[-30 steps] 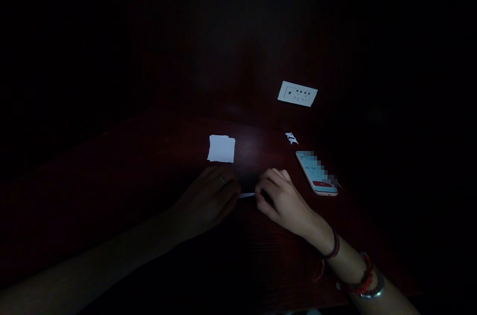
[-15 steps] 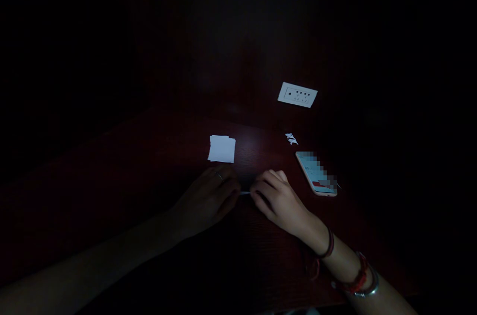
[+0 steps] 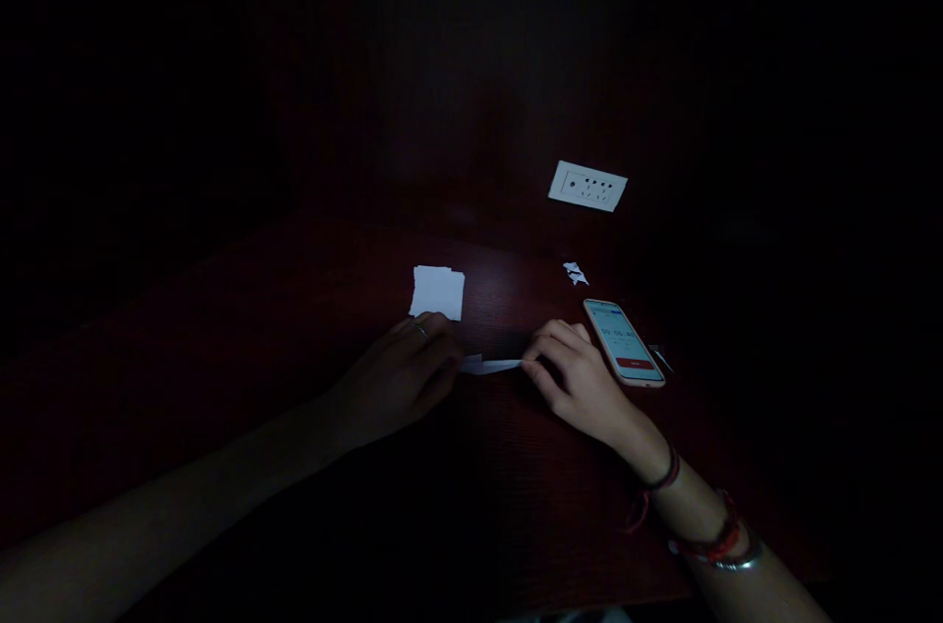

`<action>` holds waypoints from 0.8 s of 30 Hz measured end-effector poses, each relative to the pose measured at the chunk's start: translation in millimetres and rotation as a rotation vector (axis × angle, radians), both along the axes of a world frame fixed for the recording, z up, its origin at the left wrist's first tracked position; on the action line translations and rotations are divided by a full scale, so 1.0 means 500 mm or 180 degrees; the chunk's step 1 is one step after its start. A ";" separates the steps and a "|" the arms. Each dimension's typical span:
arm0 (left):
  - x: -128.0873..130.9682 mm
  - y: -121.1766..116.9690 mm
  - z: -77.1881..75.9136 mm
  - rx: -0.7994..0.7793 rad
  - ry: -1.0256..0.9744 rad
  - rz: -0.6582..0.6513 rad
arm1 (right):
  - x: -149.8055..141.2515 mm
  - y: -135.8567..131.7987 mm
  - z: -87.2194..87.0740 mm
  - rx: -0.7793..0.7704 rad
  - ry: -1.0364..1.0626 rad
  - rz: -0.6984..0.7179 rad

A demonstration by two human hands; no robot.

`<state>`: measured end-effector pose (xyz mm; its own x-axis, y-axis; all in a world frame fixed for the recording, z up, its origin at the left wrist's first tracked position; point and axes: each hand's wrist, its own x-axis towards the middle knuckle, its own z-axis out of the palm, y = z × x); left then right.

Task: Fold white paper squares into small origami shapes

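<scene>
Paper strip: located between the two hands, in front of the wearer. Its right end meets the thumb and index fingertip of the right hand, which is closed on it in a pinch. Its left end runs to the curled fingers of the left hand; shadow covers the contact, so whether these fingers grip or only touch the paper cannot be told. The strip appears narrow and folded, with a shorter flap near the left hand.

White paper stack: lies on the dark red surface just beyond the left hand, whose knuckles overlap its near edge in view. Sheet edges are slightly offset. No writing is legible on it.

Phone: lies screen up, just right of the right hand. The lit screen shows a row of large digits beginning "00"; the remaining digits are not sharp. A red button below carries lettering too small to read.

Paper scraps: beyond the right hand, past the phone's far end.

Socket plate: white, on the wall farther beyond the right hand.
</scene>
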<state>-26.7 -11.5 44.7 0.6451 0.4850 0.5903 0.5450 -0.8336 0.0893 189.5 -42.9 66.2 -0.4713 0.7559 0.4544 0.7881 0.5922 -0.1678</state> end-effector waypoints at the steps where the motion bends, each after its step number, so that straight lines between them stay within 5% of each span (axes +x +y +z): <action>1: -0.001 0.001 -0.001 -0.0013 -0.0049 -0.0001 | 0.003 0.001 -0.001 -0.0025 0.0018 0.0012; 17: 0.009 -0.008 0.013 -0.0324 -0.0129 -0.0315 | -0.024 -0.007 0.004 -0.0197 -0.0103 0.0371; 24: -0.008 0.001 0.011 0.0158 -0.0620 -0.0019 | 0.011 0.011 -0.006 -0.0497 0.0598 0.0207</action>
<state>-30.5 -11.1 50.4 0.5191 0.4487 0.7275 0.5166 -0.8428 0.1512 194.9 -37.5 63.2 -0.4396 0.7947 0.4186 0.6955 0.5961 -0.4011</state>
